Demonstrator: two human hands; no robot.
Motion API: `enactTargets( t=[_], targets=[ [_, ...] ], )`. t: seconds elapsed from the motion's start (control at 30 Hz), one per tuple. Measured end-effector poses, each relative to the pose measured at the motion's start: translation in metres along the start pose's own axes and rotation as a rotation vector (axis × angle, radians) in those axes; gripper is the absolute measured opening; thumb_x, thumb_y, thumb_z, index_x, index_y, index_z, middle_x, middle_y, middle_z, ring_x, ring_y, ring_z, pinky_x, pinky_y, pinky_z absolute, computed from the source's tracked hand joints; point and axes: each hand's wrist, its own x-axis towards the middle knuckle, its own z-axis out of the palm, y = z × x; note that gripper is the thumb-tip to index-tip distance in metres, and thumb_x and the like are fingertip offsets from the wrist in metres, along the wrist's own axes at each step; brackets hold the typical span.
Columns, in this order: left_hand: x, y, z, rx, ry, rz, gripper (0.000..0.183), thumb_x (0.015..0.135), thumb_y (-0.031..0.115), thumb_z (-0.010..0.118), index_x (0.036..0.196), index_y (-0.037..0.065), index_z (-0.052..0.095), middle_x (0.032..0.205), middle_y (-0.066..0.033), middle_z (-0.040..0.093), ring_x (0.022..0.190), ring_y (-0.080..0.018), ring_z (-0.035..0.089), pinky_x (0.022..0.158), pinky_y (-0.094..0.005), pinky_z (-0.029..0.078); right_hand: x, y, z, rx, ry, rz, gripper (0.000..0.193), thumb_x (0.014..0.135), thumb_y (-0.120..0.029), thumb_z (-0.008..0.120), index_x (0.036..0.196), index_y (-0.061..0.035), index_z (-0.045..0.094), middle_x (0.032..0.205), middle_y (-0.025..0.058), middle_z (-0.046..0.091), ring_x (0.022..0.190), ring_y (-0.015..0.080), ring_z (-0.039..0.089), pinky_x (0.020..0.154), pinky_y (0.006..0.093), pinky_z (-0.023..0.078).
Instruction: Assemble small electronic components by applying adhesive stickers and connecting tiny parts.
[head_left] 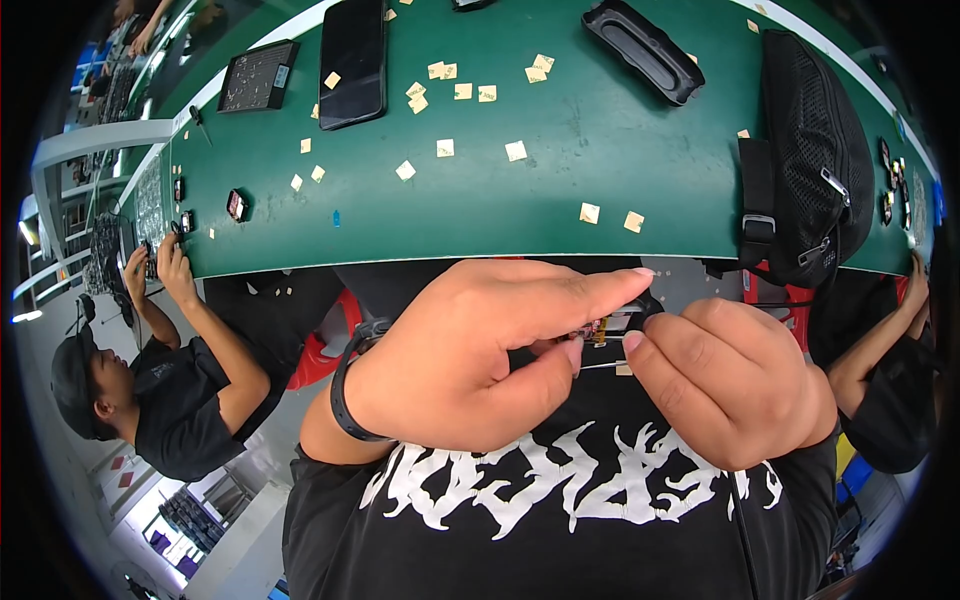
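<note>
- In the head view, we sit before the green table (390,215), whose near edge bows across just beyond our hands.
- On our side of the table's near edge we hold a small electronic module (597,330), mostly hidden by fingers.
- Our left hand (470,350) stretches its forefinger above the module and pinches it with the bent thumb.
- Our right hand (725,375) pinches a black piece (651,303) between thumb and curled forefinger; we cannot tell whether it joins the module.
- Across the table's middle, paper squares (445,148) lie loosely scattered, with open green surface between them.
- On the table's right, a zippered black waist bag (820,150) reaches the near edge, narrowing our room there.
- Toward the table's far edge lie a black smartphone (352,65), left, and a long black tray (645,52), right of centre.
- At the table's left end, a co-worker (185,400) has both hands up by the edge.
</note>
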Motion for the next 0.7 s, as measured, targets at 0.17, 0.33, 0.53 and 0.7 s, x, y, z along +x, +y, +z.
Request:
enactTargets(
  t=[0.17,0.33,0.53,0.7],
  targets=[
    [0.002,-0.001,0.006,-0.048,0.107,-0.094,0.046,0.089,-0.011,0.06,0.134,0.0,0.065,0.082,-0.0061,0.066,0.066,-0.0088,0.062,0.059,-0.0219,0.048,0.004,-0.003,-0.003,-0.032,0.003,0.03,0.023,0.069,-0.002,0.073,0.088,0.0096,0.068,0.082,0.0137,0.061,0.066,0.0188,0.056,0.047,0.0266,0.041],
    [-0.003,0.0,0.003,-0.065,0.189,-0.169,0.039,0.095,-0.008,0.058,0.133,-0.001,0.065,0.077,-0.0036,0.064,0.062,-0.0066,0.061,0.054,-0.0196,0.049,0.003,-0.012,-0.009,-0.23,0.092,0.099,0.027,0.062,-0.003,0.071,0.086,0.0076,0.069,0.077,0.0142,0.064,0.059,0.0188,0.057,0.044,0.0253,0.035],
    [-0.003,0.006,0.001,-0.206,0.122,-0.327,0.039,0.097,-0.006,0.058,0.136,-0.004,0.061,0.079,-0.0027,0.064,0.062,-0.0061,0.059,0.055,-0.02,0.048,0.004,-0.01,0.003,-0.141,0.168,0.083,0.029,0.061,-0.005,0.072,0.087,0.0065,0.07,0.076,0.0128,0.063,0.058,0.0184,0.055,0.043,0.0253,0.036],
    [-0.009,0.004,0.006,-0.492,0.161,-0.285,0.051,0.092,-0.01,0.051,0.143,-0.006,0.054,0.08,-0.0031,0.065,0.065,-0.0065,0.06,0.059,-0.0198,0.049,0.007,-0.012,0.003,-0.125,0.155,0.061,0.027,0.063,-0.005,0.072,0.086,0.0069,0.069,0.076,0.0127,0.062,0.06,0.0186,0.055,0.044,0.0254,0.038]
  ],
)
